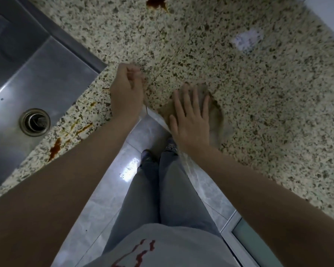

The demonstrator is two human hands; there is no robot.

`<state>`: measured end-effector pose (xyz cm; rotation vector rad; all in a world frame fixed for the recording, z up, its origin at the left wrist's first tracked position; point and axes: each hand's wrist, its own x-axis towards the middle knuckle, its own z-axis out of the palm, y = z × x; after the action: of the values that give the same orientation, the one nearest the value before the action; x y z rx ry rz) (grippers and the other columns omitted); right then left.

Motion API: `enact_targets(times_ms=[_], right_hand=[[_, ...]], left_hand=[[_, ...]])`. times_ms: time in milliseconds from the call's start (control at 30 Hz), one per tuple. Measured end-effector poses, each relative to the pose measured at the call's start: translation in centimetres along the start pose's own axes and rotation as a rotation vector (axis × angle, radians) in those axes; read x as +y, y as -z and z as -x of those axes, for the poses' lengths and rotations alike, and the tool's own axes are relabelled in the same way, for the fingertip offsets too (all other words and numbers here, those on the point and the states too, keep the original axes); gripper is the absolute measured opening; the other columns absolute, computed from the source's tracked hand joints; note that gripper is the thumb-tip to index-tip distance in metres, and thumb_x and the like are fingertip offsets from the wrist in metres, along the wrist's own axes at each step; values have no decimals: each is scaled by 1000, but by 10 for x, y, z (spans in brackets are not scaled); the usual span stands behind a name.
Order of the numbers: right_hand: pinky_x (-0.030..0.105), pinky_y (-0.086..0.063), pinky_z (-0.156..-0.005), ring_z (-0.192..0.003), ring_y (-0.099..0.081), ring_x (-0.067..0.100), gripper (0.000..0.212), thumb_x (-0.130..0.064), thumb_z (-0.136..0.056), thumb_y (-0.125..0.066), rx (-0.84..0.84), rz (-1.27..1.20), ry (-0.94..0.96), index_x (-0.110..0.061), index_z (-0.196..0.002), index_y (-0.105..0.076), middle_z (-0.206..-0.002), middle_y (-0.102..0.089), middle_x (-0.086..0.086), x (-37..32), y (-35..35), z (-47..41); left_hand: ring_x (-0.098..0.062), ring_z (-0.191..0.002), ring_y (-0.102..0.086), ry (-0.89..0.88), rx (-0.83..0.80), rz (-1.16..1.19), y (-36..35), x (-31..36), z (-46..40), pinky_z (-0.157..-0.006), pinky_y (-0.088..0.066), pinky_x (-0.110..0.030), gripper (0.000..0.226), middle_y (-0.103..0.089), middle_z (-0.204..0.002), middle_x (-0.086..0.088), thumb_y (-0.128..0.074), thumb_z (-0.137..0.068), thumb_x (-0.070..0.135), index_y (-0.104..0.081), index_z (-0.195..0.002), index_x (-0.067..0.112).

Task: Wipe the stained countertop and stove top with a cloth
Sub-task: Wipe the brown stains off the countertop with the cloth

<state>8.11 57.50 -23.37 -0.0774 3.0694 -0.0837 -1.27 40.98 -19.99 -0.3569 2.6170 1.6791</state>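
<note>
Right hand (191,122) spread flat, fingers straight, pressing a tan cloth (214,114) onto the speckled stone desk (258,83) close to its front edge. Left hand (126,89) curled into a loose fist just left of the cloth, resting at the desk's front edge, gripping nothing visible. Brown stains (55,149) streaked along the desk beside the steel sink (46,74) (drain (35,121) showing at its bottom). Another dark stain (156,2) at the far edge of view, well apart from the cloth.
</note>
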Motion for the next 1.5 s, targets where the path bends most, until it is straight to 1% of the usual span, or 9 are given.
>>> enact_targets(times_ms=[133,267,533,667,767,1000,1233,1367,1500], right_hand=[[56,-7,-127,-159,-12,32,64,-42,-106,-27,2,-1,171,-16,-164,-20,-171,-16,11,-5,2,-52],[56,-10,-126,-158,-16,30,63,-49,-108,-23,77,-10,73,-18,-163,-25,-171,-20,7,-17,0,-117],[56,-12,-127,-159,-14,28,63,-51,-110,-27,-22,-43,258,-18,-163,-26,-171,-20,7,19,6,-32],[51,-3,-129,-160,-3,25,65,-53,-109,-14,-3,19,-68,-21,-165,-11,-173,-7,5,88,15,-118],[48,-4,-129,-160,-5,27,68,-52,-108,-17,52,-9,-257,-16,-165,-12,-173,-9,9,63,14,-114],[46,-9,-129,-159,-13,26,63,-47,-110,-28,-12,-57,193,-14,-163,-24,-171,-19,8,13,8,-59],[46,-6,-129,-159,-11,27,66,-48,-109,-21,53,-43,-149,-11,-164,-19,-172,-14,11,23,9,-86],[48,-12,-129,-158,-16,30,64,-46,-110,-29,24,-82,79,-8,-162,-26,-169,-21,14,5,4,-4],[43,-5,-130,-159,-8,24,65,-49,-110,-26,-19,-55,116,-15,-164,-18,-172,-14,7,39,9,-60]], left_hand=[[-16,-80,-65,-126,0,-73,1,2,-26,-71,-55,-38,11,-67,-92,2,-44,-103,22,-55,-104,19],[-10,-85,-64,-214,31,-98,-5,2,-49,-74,-54,-32,10,-64,-94,7,-41,-104,19,-50,-101,22],[-25,-78,-56,-268,10,-154,-29,6,-56,-70,-45,-42,29,-63,-95,-11,-36,-106,21,-59,-108,4],[-24,-76,-53,-311,14,-101,-35,2,-65,-69,-41,-37,29,-65,-98,-12,-38,-108,20,-59,-109,1],[-15,-80,-56,-303,34,-91,-30,-7,-72,-71,-44,-29,29,-67,-100,-9,-38,-106,21,-60,-110,1],[-13,-76,-46,-286,-10,-192,-28,-3,-67,-65,-34,-17,26,-61,-98,-5,-39,-103,18,-59,-110,3],[-23,-91,-55,-367,-46,-333,-36,-3,-47,-91,-47,-42,26,-66,-105,-5,-39,-95,11,-64,-102,10],[-29,-111,-56,-378,-88,-449,-37,-3,-39,-95,-34,-27,31,-65,-118,-10,-39,-89,8,-65,-106,9],[-26,-124,-49,-351,-48,-491,-36,-2,-48,-105,-33,-32,29,-58,-131,-8,-47,-90,11,-63,-115,10]])
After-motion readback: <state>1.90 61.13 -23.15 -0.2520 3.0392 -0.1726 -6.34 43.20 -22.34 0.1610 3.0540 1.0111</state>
